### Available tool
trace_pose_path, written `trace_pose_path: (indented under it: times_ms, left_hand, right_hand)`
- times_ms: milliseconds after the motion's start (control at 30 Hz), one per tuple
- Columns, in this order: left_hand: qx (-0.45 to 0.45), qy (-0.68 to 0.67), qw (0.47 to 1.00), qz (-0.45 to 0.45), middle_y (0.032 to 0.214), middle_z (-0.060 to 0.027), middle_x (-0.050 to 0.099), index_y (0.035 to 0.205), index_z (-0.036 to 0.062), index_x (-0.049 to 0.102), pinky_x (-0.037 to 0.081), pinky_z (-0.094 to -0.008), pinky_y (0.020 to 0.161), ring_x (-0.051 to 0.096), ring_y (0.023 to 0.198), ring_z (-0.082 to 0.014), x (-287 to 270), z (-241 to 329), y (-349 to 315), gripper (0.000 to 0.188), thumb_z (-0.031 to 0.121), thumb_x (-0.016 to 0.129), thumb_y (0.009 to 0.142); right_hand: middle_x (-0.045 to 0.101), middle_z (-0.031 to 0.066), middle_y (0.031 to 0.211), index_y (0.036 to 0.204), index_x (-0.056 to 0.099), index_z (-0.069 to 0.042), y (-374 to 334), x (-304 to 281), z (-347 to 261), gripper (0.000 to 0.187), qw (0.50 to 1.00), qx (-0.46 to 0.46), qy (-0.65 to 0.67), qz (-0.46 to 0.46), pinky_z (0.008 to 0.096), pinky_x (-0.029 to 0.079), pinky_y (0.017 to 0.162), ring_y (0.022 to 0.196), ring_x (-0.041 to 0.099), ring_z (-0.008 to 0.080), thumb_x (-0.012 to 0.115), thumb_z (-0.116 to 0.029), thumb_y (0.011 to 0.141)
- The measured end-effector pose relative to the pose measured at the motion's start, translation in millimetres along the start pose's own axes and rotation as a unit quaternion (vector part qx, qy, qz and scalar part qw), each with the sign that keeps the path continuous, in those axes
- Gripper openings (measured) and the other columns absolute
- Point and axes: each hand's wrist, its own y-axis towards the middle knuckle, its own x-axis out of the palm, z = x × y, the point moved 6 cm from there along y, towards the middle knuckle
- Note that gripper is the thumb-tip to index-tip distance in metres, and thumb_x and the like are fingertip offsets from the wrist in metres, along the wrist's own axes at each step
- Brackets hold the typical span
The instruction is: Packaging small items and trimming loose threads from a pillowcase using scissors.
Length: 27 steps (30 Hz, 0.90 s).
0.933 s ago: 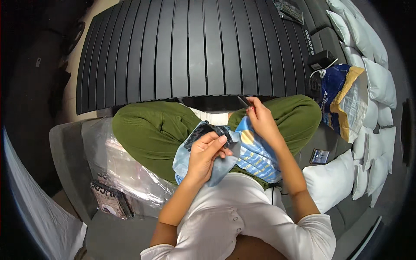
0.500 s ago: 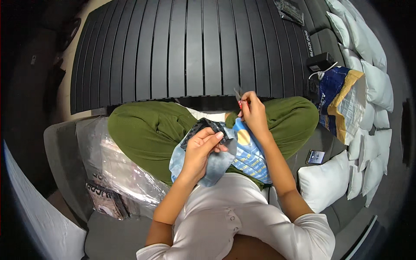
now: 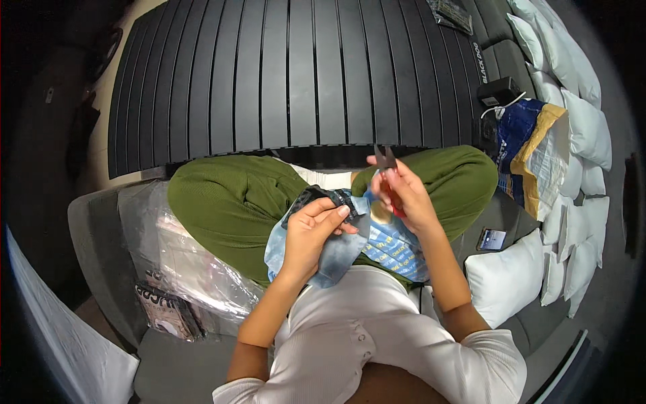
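Note:
Over my crossed legs lies a piece of blue-grey, denim-like cloth (image 3: 334, 261) with a dark strip along its upper edge. My left hand (image 3: 315, 229) pinches that dark edge between thumb and fingers. To the right of it, my right hand (image 3: 409, 195) grips a pair of small scissors (image 3: 386, 159) with red handles, their blades parted and pointing away from me toward the table edge. Beneath the right hand, a light blue printed fabric (image 3: 393, 256) with yellow marks rests on my lap. The scissors are apart from the cloth.
A black slatted table (image 3: 276, 81) stands just beyond my knees. Clear plastic packaging (image 3: 195, 262) and a dark packet (image 3: 167, 311) lie on the grey sofa to my left. On the right are a phone-like device (image 3: 492, 240), white cushions (image 3: 506, 273), a blue-yellow bag (image 3: 531, 151) and a black box (image 3: 499, 92).
My right hand has turned and drawn slightly nearer to me, showing the scissors' red handles and spread blades. The left hand keeps its hold on the cloth, almost still.

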Motion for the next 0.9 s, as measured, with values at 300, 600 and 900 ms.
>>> trace_pose_path:
  times_ms: [300,600,900]
  left_hand:
    - [0.050,0.034,0.998,0.009,0.080,-0.0032,0.064,0.092,-0.0009,0.061,0.042,-0.0173,0.060,0.061,0.067,-0.0086,9,1,2,0.011,0.007,0.060,0.085]
    - [0.102,0.074,0.992,0.005,0.084,-0.0055,0.064,0.093,-0.0045,0.059,0.046,-0.0194,0.063,0.059,0.067,-0.0083,13,4,-1,0.012,0.005,0.058,0.086]
    - [0.146,0.151,0.978,0.012,0.081,-0.0071,0.065,0.091,-0.0057,0.060,0.048,-0.0199,0.062,0.060,0.068,-0.0081,14,8,-3,0.012,0.004,0.057,0.086]
  right_hand:
    - [0.042,0.0093,0.061,0.090,0.042,-0.002,-41,35,-30,0.033,0.908,-0.120,-0.402,0.007,0.0270,0.034,0.050,0.054,0.043,0.0157,0.064,-0.024,0.081]
    - [0.051,0.0128,0.051,0.075,0.048,-0.002,-41,43,-34,0.039,0.828,-0.170,-0.531,0.056,0.0337,0.039,0.040,0.043,0.053,0.0281,0.065,-0.037,0.079]
    - [0.049,0.0130,0.051,0.073,0.050,-0.003,-45,48,-40,0.037,0.770,-0.195,-0.604,0.069,0.0338,0.038,0.042,0.044,0.051,0.0297,0.066,-0.035,0.078]
